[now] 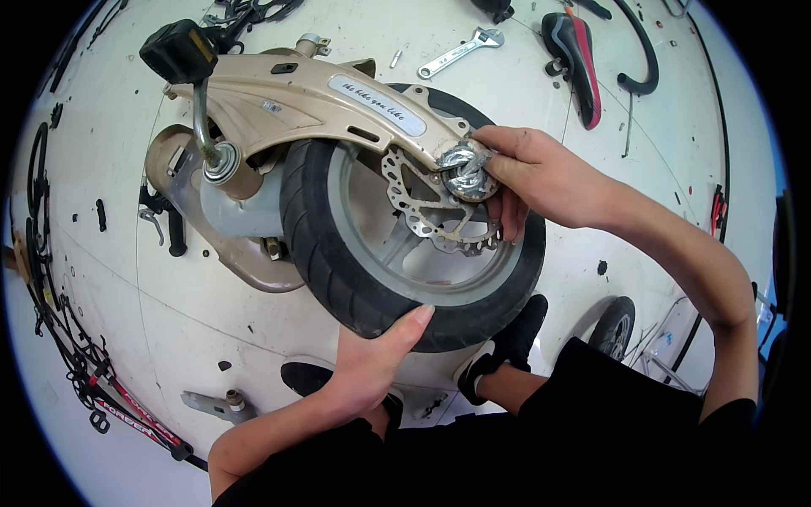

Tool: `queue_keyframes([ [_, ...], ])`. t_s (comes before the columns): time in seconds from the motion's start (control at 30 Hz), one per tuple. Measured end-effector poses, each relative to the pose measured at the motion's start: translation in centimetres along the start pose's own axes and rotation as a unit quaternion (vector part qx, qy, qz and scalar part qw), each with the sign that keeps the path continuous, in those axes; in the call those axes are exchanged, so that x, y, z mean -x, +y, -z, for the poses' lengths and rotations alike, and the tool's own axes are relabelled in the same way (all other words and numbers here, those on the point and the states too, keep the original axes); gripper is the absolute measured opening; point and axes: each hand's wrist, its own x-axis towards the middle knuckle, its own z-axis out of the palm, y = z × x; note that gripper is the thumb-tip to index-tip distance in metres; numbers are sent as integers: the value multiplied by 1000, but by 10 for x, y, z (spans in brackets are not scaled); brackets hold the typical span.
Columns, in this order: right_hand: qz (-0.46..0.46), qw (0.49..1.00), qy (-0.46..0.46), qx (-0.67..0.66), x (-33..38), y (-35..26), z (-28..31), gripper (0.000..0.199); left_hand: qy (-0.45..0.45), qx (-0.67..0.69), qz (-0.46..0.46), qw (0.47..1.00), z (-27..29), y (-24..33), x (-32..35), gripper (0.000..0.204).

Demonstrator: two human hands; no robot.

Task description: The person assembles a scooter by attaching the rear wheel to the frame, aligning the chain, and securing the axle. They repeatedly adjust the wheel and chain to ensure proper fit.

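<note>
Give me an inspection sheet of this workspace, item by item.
Surface: white floor, scuffed, with small dark specks.
Job's things: black rubber-tyred wheel with perforated steel brake disc, mounted in a beige metal bike frame; black pedal on a crank.
Clutter: silver adjustable wrench, black-and-red saddle, small second wheel, loose bolts.
Grippers: left hand grips the tyre's lower edge; right hand pinches the shiny axle hub.
Cables: black cables bundled along the left rim.
Surroundings: the person's black shoes on the floor.
</note>
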Motion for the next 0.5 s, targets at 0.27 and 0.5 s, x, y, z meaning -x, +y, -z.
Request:
queue_keyframes([
  [0.27,-10,996,41,85,-14,7,5,50,-18,-13,24,999,-3,-2,-10,39],
  [0.5,118,953,174,219,-47,44,11,51,-96,-5,73,993,5,-8,-26,39],
])
